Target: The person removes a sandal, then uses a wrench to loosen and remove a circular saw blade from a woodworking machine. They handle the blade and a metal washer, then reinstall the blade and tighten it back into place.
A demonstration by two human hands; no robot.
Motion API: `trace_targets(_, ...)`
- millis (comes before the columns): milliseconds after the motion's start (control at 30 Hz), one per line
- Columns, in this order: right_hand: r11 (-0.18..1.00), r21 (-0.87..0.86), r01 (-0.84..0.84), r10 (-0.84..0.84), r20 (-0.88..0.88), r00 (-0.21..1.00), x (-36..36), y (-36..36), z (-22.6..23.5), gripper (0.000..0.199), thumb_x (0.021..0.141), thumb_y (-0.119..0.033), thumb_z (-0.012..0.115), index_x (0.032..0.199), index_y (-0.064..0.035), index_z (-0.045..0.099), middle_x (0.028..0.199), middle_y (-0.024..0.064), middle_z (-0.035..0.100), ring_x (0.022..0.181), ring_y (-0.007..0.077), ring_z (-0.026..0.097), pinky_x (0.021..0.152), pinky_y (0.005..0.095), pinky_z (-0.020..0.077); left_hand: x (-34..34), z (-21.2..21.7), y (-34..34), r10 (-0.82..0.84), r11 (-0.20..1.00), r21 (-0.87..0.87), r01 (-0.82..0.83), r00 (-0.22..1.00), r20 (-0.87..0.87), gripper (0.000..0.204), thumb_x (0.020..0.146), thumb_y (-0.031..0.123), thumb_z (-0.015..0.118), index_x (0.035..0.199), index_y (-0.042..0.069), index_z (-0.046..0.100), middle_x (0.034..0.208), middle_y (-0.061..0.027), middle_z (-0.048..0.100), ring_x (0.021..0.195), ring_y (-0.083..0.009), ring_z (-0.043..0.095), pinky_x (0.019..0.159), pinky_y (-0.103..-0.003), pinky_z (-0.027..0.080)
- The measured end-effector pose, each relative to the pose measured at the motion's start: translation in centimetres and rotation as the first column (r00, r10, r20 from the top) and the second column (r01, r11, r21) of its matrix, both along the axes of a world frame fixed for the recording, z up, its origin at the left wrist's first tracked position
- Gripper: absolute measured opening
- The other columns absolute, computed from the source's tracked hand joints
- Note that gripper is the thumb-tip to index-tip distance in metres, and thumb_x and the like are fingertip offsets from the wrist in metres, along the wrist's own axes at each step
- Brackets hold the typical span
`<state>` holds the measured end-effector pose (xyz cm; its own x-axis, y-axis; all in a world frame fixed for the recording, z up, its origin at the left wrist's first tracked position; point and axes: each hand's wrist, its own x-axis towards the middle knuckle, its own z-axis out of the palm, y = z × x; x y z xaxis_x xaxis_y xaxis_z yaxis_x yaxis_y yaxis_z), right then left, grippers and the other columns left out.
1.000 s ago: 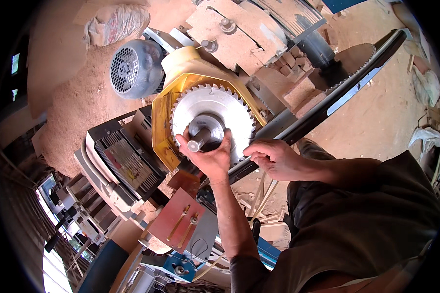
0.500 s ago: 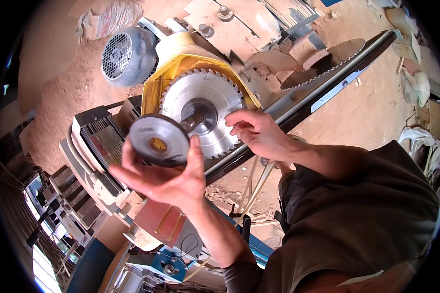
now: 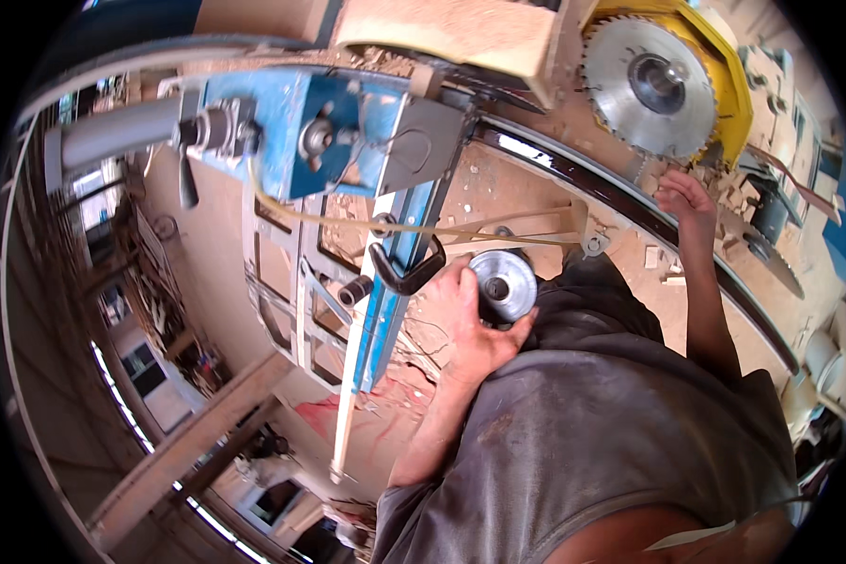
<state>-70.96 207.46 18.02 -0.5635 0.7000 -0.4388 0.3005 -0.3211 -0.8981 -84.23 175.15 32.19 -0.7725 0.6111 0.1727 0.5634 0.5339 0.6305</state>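
Observation:
In my left hand (image 3: 470, 329) is a round metal flange (image 3: 515, 291) with a hole in its middle, gripped by the rim close to my body. My right hand (image 3: 686, 195) is raised just below the circular saw blade (image 3: 620, 108), apart from it. Its fingers are curled together, and whatever they may hold is hidden. The toothed blade sits on its arbor shaft (image 3: 665, 79), in the opened yellow guard (image 3: 735, 108).
A dark metal rail (image 3: 620, 193) curves between me and the blade. To the left stand a blue machine (image 3: 282, 99) and a blue beam (image 3: 390, 282) with a black handle (image 3: 409, 268). A wooden block (image 3: 451, 38) lies at the top. Wood scraps litter the floor.
The view has swung left, so the blade now shows at the upper right. My left hand has carried the flange away from the arbor towards my body. My right hand's fingers stay curled.

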Motion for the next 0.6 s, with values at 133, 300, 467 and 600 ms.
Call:
trace_targets(133,0.987,0.026,-0.156,0.156,0.008,0.988,-1.1,-0.5,0.3,0.030,0.094,0.000,0.054,0.122,0.0036,0.061,0.110,0.0109,0.069,0.089,0.0147,0.067,0.077,0.0256,0.0535,2.5,1.3,-10.0,0.439,0.874,-0.212,-0.437,0.898,-0.040,0.106,0.057,0.016,0.091,0.143,-0.002,0.032,0.123,-0.0185,0.048,0.113,-0.0352,0.043,0.101,-0.045,0.034)
trace_targets(300,0.956,0.033,-0.292,0.291,0.029,0.956,-5.7,-2.3,3.6,0.030,0.097,0.003,0.052,0.125,0.0038,0.060,0.110,0.0118,0.069,0.088,0.0141,0.066,0.078,0.0251,0.0531,5.2,-0.8,-23.7,0.760,0.585,-0.167,-0.794,0.608,-0.228,0.125,0.059,0.014,0.094,0.154,-0.003,0.014,0.130,-0.0200,0.045,0.120,-0.0336,0.045,0.107,-0.044,0.035)
trace_targets(467,0.922,0.093,-0.377,0.378,0.004,0.926,-9.0,-5.4,6.0,0.029,0.097,0.002,0.051,0.124,0.0042,0.061,0.110,0.0109,0.069,0.090,0.0133,0.066,0.078,0.0248,0.0524,3.7,-5.9,-34.2,0.943,0.272,-0.172,-0.947,0.298,-0.149,0.121,0.060,0.020,0.094,0.152,-0.005,0.021,0.139,-0.0270,0.042,0.130,-0.0404,0.037,0.114,-0.048,0.025)
trace_targets(600,0.884,0.173,-0.433,0.427,0.075,0.901,-9.1,-6.5,8.0,0.027,0.095,0.000,0.053,0.121,0.0027,0.063,0.107,0.0077,0.069,0.090,0.0126,0.066,0.078,0.0249,0.0526,2.3,-12.2,-40.6,0.886,0.437,0.004,-0.900,0.431,0.169,0.113,0.064,0.015,0.093,0.151,-0.007,0.024,0.144,-0.0252,0.042,0.133,-0.0354,0.040,0.115,-0.045,0.029)
